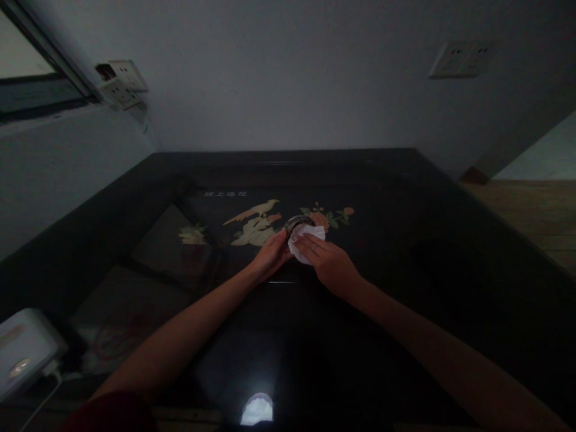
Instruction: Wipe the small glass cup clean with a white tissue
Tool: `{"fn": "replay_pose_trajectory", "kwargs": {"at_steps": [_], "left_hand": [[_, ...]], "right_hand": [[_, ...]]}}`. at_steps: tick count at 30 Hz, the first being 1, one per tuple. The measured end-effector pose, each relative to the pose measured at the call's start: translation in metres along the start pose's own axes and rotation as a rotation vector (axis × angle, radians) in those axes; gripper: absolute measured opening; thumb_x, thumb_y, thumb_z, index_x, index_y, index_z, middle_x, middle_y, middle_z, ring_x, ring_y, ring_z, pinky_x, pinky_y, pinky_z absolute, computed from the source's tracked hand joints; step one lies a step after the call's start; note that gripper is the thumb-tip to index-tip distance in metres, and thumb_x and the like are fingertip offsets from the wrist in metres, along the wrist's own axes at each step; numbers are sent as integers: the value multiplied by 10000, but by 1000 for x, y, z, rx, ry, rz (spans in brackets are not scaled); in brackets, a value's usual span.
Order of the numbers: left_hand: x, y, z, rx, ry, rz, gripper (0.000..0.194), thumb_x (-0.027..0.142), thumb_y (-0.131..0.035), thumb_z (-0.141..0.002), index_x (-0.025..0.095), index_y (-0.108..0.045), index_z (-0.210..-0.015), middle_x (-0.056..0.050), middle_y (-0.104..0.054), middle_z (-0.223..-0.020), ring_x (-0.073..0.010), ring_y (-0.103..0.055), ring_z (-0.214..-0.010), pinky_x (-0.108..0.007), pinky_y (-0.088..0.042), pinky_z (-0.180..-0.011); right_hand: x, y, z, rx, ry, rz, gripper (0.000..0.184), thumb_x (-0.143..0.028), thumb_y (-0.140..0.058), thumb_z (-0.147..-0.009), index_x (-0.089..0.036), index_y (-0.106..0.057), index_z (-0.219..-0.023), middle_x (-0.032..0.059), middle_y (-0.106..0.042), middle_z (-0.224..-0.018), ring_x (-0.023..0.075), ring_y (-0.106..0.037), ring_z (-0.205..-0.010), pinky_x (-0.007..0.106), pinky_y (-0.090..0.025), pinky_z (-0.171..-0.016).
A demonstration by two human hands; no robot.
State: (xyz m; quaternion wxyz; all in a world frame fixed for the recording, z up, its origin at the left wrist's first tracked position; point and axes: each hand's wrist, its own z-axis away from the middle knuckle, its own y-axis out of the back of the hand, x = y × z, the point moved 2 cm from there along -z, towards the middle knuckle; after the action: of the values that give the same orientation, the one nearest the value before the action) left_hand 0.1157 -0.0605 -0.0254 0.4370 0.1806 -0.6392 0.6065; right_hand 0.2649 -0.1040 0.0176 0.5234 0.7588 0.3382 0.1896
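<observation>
My left hand (272, 255) grips the left side of a small round object (299, 222) with a dark, shiny, curved rim. What kind of thing it is, I cannot make out in the dim light. Fingers of my right hand (330, 264) press a white tissue (310, 245) against its near side, so much of the object is hidden. Both hands are close together over the middle of a glossy black tabletop (342, 348).
A bird-and-flower picture (256, 216) decorates the tabletop. At the lower left stands a white box-like device (27, 348) with a white cable. Wall sockets (463, 59) are at the right, with more sockets (123, 84) at the left. Walls border the table's back and left.
</observation>
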Motion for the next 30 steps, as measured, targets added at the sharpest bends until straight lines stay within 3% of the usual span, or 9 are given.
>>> {"fn": "replay_pose_trajectory", "kwargs": {"at_steps": [4, 10, 16, 22, 26, 30], "left_hand": [[2, -3, 0, -34, -17, 8, 373, 398, -665, -773, 145, -662, -1048, -107, -659, -1100, -192, -614, -937, -321, -497, -851], [1, -1, -1, 9, -4, -10, 355, 398, -685, -754, 138, -672, -997, -91, -678, -980, -176, -621, -869, -340, -493, -855], [1, 0, 1, -8, 18, -104, 416, 454, -721, -695, 146, -668, -969, -71, -668, -944, -173, -606, -904, -311, -478, -855], [0, -2, 0, -8, -7, -180, 471, 457, -759, -643, 146, -659, -983, -83, -652, -1032, -171, -591, -917, -276, -479, -816], [-1, -1, -1, -15, -24, -157, 437, 443, -740, -675, 154, -663, -993, -80, -654, -1042, -178, -591, -945, -288, -482, -829], [0, 0, -1, -14, -15, -117, 427, 455, -738, -674, 138, -673, -952, -85, -675, -975, -180, -609, -913, -298, -494, -827]], "right_hand": [[4, 5, -2, -21, 5, 177, 375, -75, -384, -904, -81, -558, -1237, 165, -526, -1344, 268, -420, -1304, 541, -332, -1053], [-1, 3, -2, -47, -42, 136, 396, -54, -385, -891, -73, -547, -1252, 165, -576, -1292, 284, -473, -1259, 486, -454, -942], [-5, -9, 1, 46, -188, -226, 467, 1, -380, -810, -98, -544, -1236, 144, -618, -1236, 227, -546, -1179, 362, -463, -957], [-2, -18, 3, 92, -445, -682, 246, -105, -429, -841, -118, -616, -1001, 114, -712, -875, 229, -684, -775, 311, -530, -689], [-5, -17, 3, 84, -369, -716, 287, -83, -399, -839, -136, -608, -1029, 118, -707, -967, 230, -681, -869, 311, -532, -741], [-2, -13, 2, 49, -209, -446, 449, -8, -376, -803, -141, -570, -1185, 123, -637, -1208, 219, -590, -1127, 355, -476, -938]]}}
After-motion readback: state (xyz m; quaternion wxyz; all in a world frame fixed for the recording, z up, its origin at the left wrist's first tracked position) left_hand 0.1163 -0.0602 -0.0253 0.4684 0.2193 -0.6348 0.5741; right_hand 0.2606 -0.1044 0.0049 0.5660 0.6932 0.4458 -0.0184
